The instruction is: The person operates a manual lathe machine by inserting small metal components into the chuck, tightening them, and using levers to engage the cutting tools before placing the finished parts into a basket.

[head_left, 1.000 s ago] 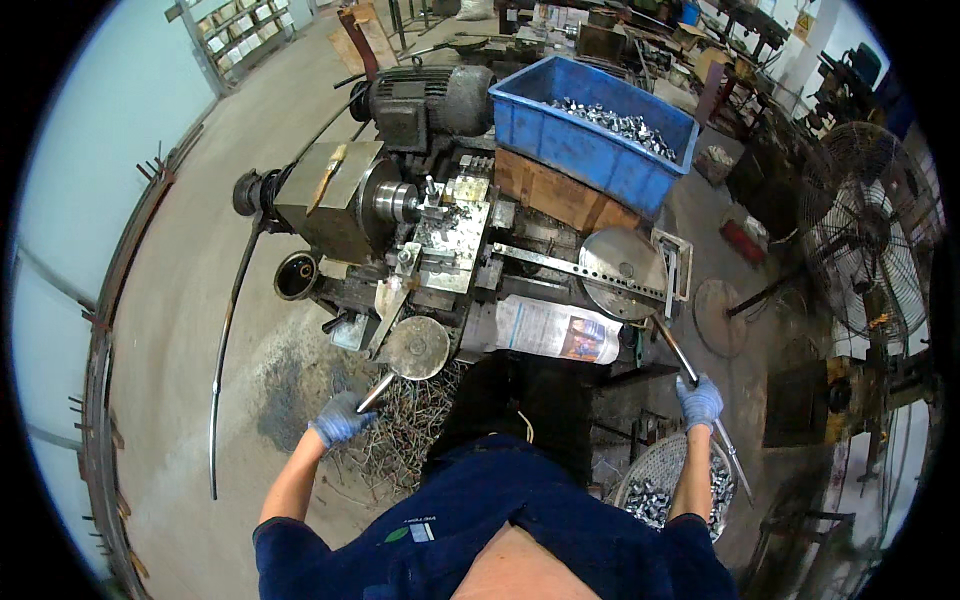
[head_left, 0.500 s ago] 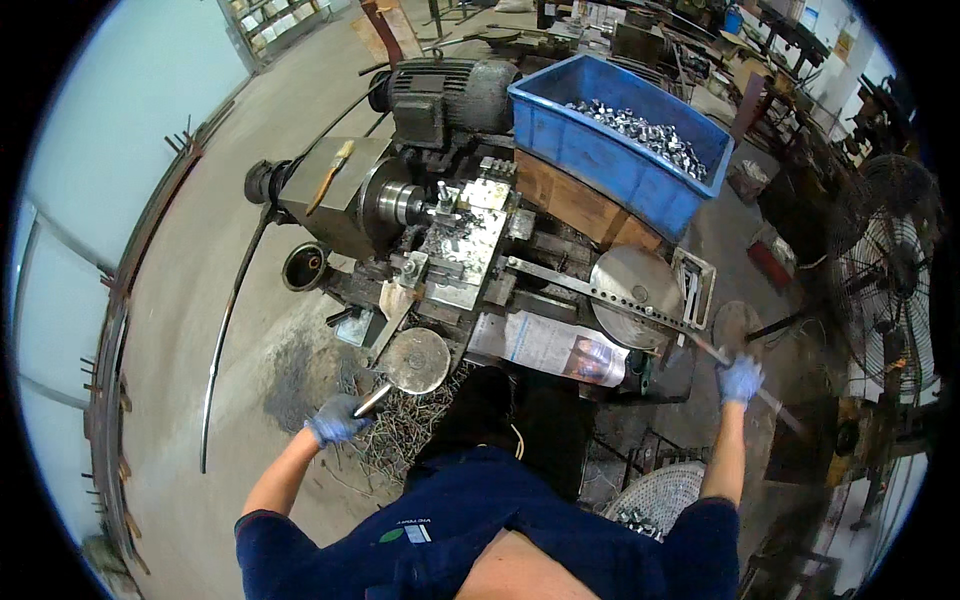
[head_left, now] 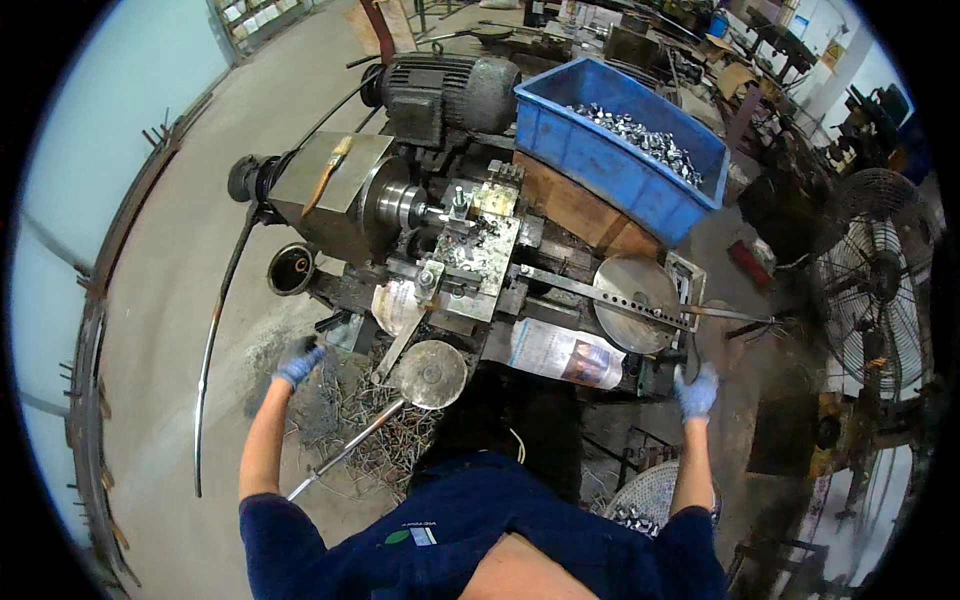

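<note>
Right hand (head_left: 696,390): hung gloved, thumb and fingers apart, clear of the right lever.
Left hand (head_left: 298,364): hung gloved, apart from the left lever; could not tell how far open.
Right lever (head_left: 728,314): stuck out at 1 o'clock from the right hand, blurred at its tip.
Left lever (head_left: 352,441): slanted at 5 o'clock from the left hand, above metal scraps (head_left: 385,425).
Woven basket (head_left: 650,488): stood near 6 o'clock from the right hand.
Lathe (head_left: 335,190): stood between both hands, farther forward.
Blue crate (head_left: 600,160): sat beyond, toward 11 o'clock from the right hand, holding metal pieces.
Floor (head_left: 150,330): spread grey at 9 o'clock.
</note>
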Motion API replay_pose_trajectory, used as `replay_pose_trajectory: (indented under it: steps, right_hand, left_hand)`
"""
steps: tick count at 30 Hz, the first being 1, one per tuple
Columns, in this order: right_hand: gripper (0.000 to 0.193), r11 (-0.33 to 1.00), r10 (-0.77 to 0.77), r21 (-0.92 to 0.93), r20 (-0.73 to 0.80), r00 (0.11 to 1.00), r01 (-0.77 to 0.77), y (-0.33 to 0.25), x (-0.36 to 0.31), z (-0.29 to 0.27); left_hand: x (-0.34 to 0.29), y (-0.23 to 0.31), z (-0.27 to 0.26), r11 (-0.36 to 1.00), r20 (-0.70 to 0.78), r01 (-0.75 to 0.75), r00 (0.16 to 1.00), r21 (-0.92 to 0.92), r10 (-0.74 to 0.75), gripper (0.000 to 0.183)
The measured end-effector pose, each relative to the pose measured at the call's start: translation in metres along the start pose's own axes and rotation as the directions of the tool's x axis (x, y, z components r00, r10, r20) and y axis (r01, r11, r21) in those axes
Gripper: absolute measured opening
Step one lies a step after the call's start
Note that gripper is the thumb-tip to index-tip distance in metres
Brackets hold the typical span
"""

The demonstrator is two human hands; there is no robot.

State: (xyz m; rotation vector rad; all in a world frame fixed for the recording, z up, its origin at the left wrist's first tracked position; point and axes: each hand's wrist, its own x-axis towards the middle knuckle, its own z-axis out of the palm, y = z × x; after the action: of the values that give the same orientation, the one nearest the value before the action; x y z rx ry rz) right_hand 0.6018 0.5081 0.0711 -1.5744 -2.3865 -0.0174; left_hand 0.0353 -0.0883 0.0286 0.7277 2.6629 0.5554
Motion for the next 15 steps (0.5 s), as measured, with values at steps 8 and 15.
replay_pose_trajectory:
  steps: [8,15]
  right_hand:
    - [0.048,0.968,0.194,0.124,0.175,0.965,-0.218,0.028,-0.09,-0.012]
    - [0.036,0.949,0.114,0.277,0.138,0.984,-0.149,0.01,-0.069,-0.036]
  left_hand:
    - [0.087,0.049,0.022,0.933,0.121,0.036,0.989,0.359,-0.085,0.05]
    - [0.076,-0.007,0.107,0.935,-0.127,0.177,0.981,0.306,-0.144,0.042]
